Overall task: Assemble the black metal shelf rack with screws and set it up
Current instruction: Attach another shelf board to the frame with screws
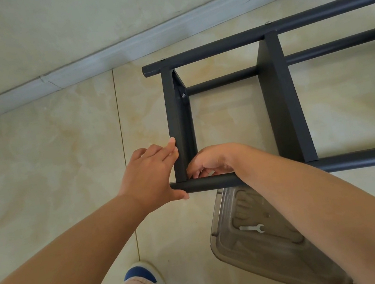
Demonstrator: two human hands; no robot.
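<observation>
Your left hand (152,173) grips the near pole (213,182) at its end, bracing the rack (282,105) lying on the floor (45,154); your right hand (210,161), fingers curled, pinches inside that corner, contents hidden.

I count one black shelf rack (279,100) on the floor, built from four round tubes and two flat shelf panels, with three screw heads showing on it. I also see one smoky clear plastic bin (261,241) holding one small wrench (253,228). Two bare hands are in view, and one shoe (142,273).
</observation>
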